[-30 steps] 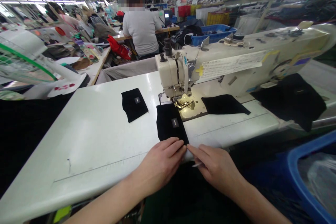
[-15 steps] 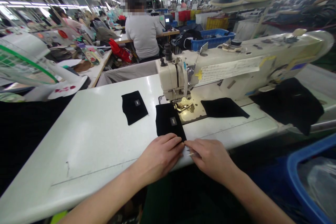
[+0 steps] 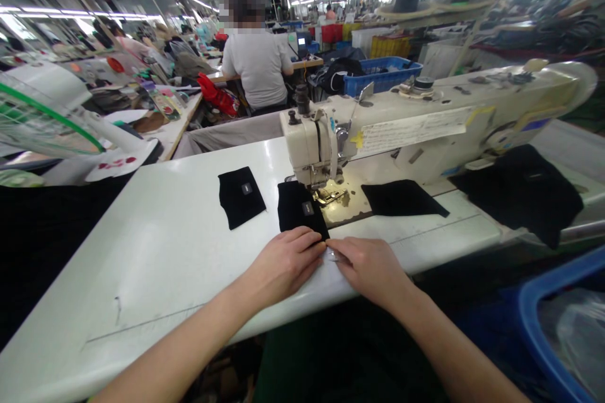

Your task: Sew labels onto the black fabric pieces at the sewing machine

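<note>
A black fabric piece point(image 3: 295, 204) with a small dark label point(image 3: 307, 208) lies on the sewing machine bed, its far right edge beside the presser foot point(image 3: 331, 196). My left hand point(image 3: 293, 259) is closed on its near edge, fingers together and pressing down. Touching the same near corner are the fingertips of my right hand point(image 3: 366, 264), curled in a pinch. A small shiny pointed metal tool point(image 3: 336, 256), perhaps thread snips, pokes out from under my right fingers; most of it is hidden. The sewing machine point(image 3: 312, 138) stands just beyond my hands.
Another labelled black piece point(image 3: 242, 197) lies to the left on the white table point(image 3: 155, 252). Right of the needle are a plain black piece point(image 3: 401, 198) and a larger black cloth point(image 3: 524, 192). A blue basket point(image 3: 534, 302) stands at lower right. A person point(image 3: 258, 66) sits ahead.
Both hands and the black fabric piece have shifted slightly forward and left, toward the machine. The piece's near edge has moved away from me; the other pieces lie as before.
</note>
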Demonstrator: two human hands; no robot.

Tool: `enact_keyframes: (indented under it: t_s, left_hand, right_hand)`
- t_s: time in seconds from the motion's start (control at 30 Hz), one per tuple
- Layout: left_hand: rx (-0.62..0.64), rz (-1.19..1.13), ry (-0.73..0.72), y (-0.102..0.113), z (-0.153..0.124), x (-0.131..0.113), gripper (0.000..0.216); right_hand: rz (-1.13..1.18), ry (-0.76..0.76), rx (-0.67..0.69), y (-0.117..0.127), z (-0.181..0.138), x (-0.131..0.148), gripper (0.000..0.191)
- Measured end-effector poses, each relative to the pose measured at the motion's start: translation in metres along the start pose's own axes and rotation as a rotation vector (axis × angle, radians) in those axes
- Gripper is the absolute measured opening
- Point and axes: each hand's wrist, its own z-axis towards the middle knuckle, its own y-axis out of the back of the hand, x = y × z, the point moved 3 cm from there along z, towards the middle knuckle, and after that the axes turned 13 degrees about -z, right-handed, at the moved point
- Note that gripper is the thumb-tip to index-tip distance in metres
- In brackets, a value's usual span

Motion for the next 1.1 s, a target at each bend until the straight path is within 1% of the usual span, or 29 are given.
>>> enact_keyframes:
  t_s: [0.17,0.27,0.33,0.43,0.47,0.53,0.6,0.67,0.77,0.83,0.9,1.03,1.1]
  left_hand:
    - [-0.007,0.023,0.011,0.002,0.005,0.013,0.027]
    - [-0.002,0.027,0.015,0.003,0.008,0.022,0.027]
    - [-0.003,0.024,0.019,0.005,0.011,0.028,0.027]
    - [-0.008,0.023,0.022,0.008,0.015,0.035,0.027]
    - [-0.011,0.027,0.021,0.009,0.016,0.037,0.027]
    - [-0.019,0.033,0.019,0.011,0.018,0.042,0.027]
    - [-0.038,0.033,0.017,0.012,0.02,0.046,0.027]
    - [-0.054,0.036,0.019,0.013,0.022,0.052,0.026]
    - [-0.054,0.049,0.024,0.014,0.025,0.06,0.027]
    - [-0.045,0.059,0.026,0.015,0.027,0.066,0.027]
    - [-0.036,0.066,0.033,0.016,0.03,0.071,0.028]
    - [-0.035,0.071,0.055,0.02,0.034,0.078,0.029]
    - [-0.044,0.06,0.055,0.02,0.035,0.08,0.029]
  right_hand:
    - [-0.015,-0.017,0.021,0.001,0.01,-0.002,0.04]
    - [-0.016,-0.066,-0.045,0.003,0.008,-0.008,0.037]
    - [-0.025,-0.154,-0.148,0.006,0.002,-0.02,0.032]
    - [-0.083,-0.352,-0.311,0.011,-0.009,-0.048,0.026]
    - [-0.114,-0.412,-0.34,0.012,-0.012,-0.058,0.026]
    - [-0.175,-0.493,-0.342,0.012,-0.018,-0.076,0.027]
    - [-0.206,-0.507,-0.307,0.01,-0.021,-0.089,0.027]
    - [-0.21,-0.484,-0.275,0.009,-0.022,-0.095,0.024]
    - [-0.221,-0.463,-0.248,0.009,-0.023,-0.098,0.019]
    - [-0.22,-0.468,-0.254,0.011,-0.023,-0.098,0.018]
    - [-0.184,-0.48,-0.317,0.015,-0.024,-0.097,0.019]
    - [-0.046,-0.472,-0.534,0.025,-0.028,-0.094,0.022]
    - [0.006,-0.492,-0.61,0.03,-0.031,-0.092,0.024]
